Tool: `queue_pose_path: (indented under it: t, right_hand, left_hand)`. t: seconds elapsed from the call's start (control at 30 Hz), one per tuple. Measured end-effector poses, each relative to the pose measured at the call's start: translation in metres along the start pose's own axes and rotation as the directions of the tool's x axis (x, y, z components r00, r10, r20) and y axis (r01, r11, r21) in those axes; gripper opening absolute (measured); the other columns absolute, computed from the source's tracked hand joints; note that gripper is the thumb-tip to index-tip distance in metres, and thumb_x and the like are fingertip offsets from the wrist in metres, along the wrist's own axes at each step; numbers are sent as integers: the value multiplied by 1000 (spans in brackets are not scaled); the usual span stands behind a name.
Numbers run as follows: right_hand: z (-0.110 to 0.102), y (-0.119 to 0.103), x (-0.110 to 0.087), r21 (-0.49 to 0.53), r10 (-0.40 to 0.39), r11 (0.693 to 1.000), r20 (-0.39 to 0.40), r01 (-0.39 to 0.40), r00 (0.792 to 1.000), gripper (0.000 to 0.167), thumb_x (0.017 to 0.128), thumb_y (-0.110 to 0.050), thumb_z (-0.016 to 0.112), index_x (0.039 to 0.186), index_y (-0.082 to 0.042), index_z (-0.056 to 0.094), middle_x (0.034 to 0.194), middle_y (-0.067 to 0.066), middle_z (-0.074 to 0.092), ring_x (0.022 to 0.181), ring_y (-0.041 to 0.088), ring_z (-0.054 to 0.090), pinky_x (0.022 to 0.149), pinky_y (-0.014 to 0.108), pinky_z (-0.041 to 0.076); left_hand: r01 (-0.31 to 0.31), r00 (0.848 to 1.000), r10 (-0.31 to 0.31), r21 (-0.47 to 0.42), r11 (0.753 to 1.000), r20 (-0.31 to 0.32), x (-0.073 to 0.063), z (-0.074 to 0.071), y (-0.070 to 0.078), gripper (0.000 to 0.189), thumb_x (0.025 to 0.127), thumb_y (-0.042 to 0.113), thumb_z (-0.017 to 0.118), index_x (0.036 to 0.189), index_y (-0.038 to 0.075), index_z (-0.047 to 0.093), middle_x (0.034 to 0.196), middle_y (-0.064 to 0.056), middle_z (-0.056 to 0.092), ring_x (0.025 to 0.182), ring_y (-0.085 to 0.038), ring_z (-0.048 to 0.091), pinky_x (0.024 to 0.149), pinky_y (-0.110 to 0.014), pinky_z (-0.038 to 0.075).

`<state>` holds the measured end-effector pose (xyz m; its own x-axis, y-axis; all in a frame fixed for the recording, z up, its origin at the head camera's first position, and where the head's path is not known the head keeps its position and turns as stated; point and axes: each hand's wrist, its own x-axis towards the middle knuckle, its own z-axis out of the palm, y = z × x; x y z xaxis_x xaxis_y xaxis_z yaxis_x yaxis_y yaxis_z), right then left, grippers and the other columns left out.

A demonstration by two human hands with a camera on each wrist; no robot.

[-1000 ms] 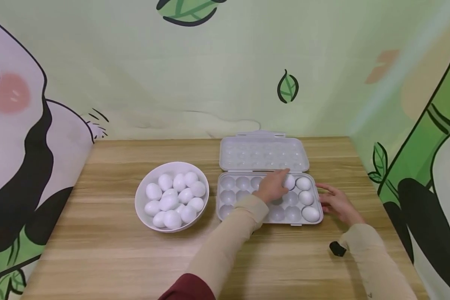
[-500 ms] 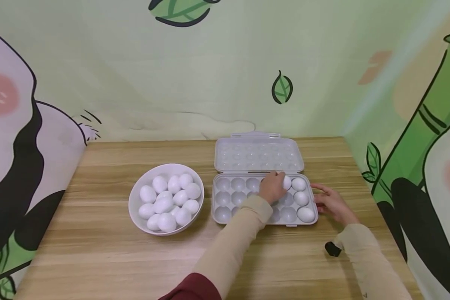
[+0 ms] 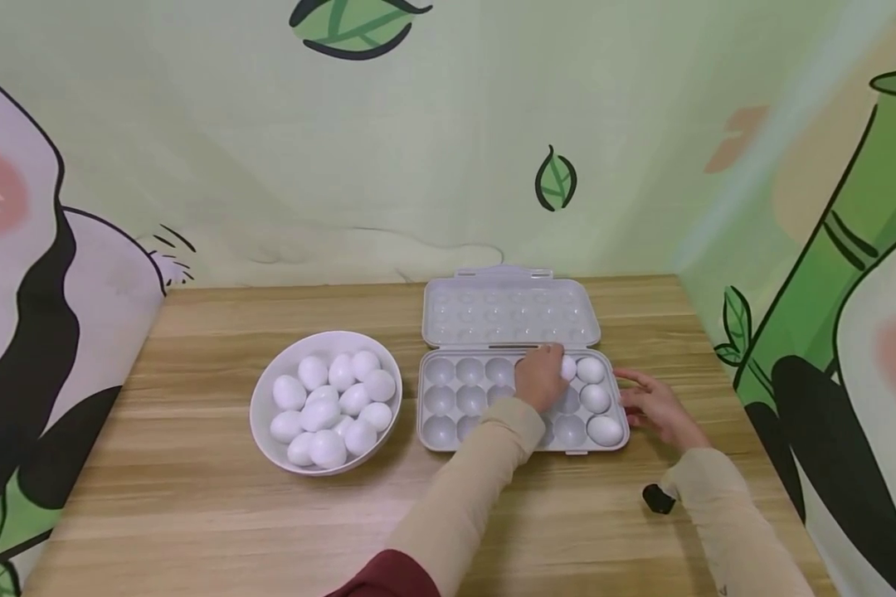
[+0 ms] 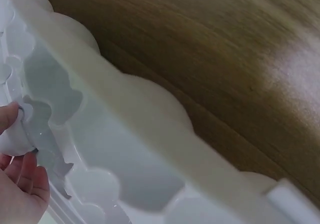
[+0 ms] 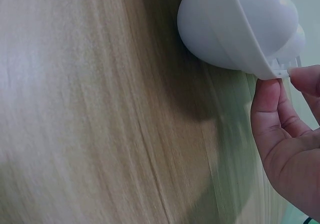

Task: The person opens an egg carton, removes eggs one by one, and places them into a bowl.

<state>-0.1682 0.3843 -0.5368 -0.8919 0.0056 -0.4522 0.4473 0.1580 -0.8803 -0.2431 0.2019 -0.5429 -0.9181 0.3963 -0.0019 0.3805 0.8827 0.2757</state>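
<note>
My left hand (image 3: 541, 377) is over the back row of a white plastic egg tray (image 3: 449, 448), pinching a white egg (image 3: 569, 369) between thumb and fingers. In the left wrist view that egg (image 4: 14, 140) sits low, right at a cup, with fingertips below it. Three eggs fill the tray's rightmost column, among them a front egg (image 3: 605, 430). At the tray's right end, my right hand (image 3: 660, 410) grips the rim. The right wrist view shows its thumb above the rim (image 5: 270, 74) and fingers beneath. My left hand hides several middle cups.
Left of the tray stands a white bowl (image 3: 263, 444) heaped with several white eggs (image 3: 321, 414). The tray's lid (image 3: 509, 311) lies folded back behind it. A small black object (image 3: 658, 499) is by my right wrist. A printed cloth wall (image 3: 388, 182) rises behind the wooden table (image 3: 194, 514).
The egg in my left hand has gone lower toward the back-row cup, and the left fingers have drawn in around it. The right hand stays at the tray's end. The head view has shifted slightly.
</note>
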Motion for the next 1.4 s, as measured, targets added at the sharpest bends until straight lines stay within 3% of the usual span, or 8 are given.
queue_pose_path:
  t: [0.17, 0.33, 0.57, 0.77, 0.83, 0.97, 1.2, 1.4]
  right_hand:
    - [1, 2, 0, -3, 5, 1000, 8, -5, 1000, 51, 89, -7, 44, 137, -5, 26, 86, -11, 56, 75, 5, 54, 63, 23, 47]
    - [1, 2, 1, -3, 10, 1000, -4, -10, 1000, 51, 89, -7, 45, 136, -5, 26, 85, -12, 56, 75, 4, 54, 64, 23, 47]
    - [1, 0, 1, -20, 9, 1000, -3, -9, 1000, 52, 89, -8, 46, 137, -4, 25, 85, -13, 56, 74, 3, 54, 62, 22, 47]
    - [2, -1, -1, -20, 3, 1000, 9, -3, 1000, 53, 89, -9, 47, 137, -5, 26, 83, -14, 56, 73, 4, 54, 61, 22, 46]
    - [1, -1, -2, -20, -3, 1000, 13, 3, 1000, 52, 89, -9, 47, 136, -6, 26, 83, -14, 56, 73, 4, 53, 61, 21, 46]
    - [1, 0, -2, -19, -8, 1000, 19, 8, 1000, 52, 88, -9, 48, 136, -7, 28, 82, -14, 57, 71, 3, 54, 59, 21, 46]
    - [2, 1, -4, 22, -16, 1000, 29, 16, 999, 47, 87, -5, 48, 132, -12, 35, 78, -16, 60, 68, 2, 55, 57, 20, 46]
    - [4, -1, -6, 30, -19, 999, 47, 18, 999, 43, 86, -6, 49, 126, -19, 41, 78, -15, 59, 69, 3, 55, 58, 19, 45]
  left_hand:
    - [-10, 1000, 9, -51, 999, -14, -2, -1, -4, 35, 72, 30, 65, 103, 18, 54, 98, 1, 61, 86, -16, 57, 67, -28, 47]
    - [7, 1000, -5, -310, 951, 8, 1, -18, -11, 38, 70, 32, 67, 101, 14, 54, 92, -2, 62, 81, -16, 57, 66, -25, 44]
    - [185, 973, -59, -604, 775, 222, 16, -64, -32, 36, 73, 32, 63, 99, 10, 51, 90, -4, 60, 75, -13, 52, 63, -20, 40]
    - [308, 921, 29, -774, 553, 387, 23, -105, -62, 33, 76, 23, 59, 102, 7, 47, 86, -3, 52, 70, -13, 52, 70, -28, 50]
    - [315, 914, 56, -790, 526, 401, 22, -120, -73, 31, 77, 21, 57, 102, 6, 46, 85, -3, 51, 70, -13, 52, 72, -29, 51]
    - [303, 905, 82, -770, 561, 417, 18, -148, -98, 30, 79, 21, 56, 103, 6, 46, 85, -2, 50, 70, -14, 50, 73, -29, 50]
    - [228, 921, 70, -676, 701, 383, 0, -196, -141, 35, 78, 19, 58, 108, 6, 48, 92, -3, 53, 74, -14, 52, 68, -26, 48]
    - [162, 934, 57, -563, 811, 351, -26, -223, -179, 36, 75, 19, 59, 108, 6, 49, 97, -7, 54, 80, -14, 51, 65, -23, 46]
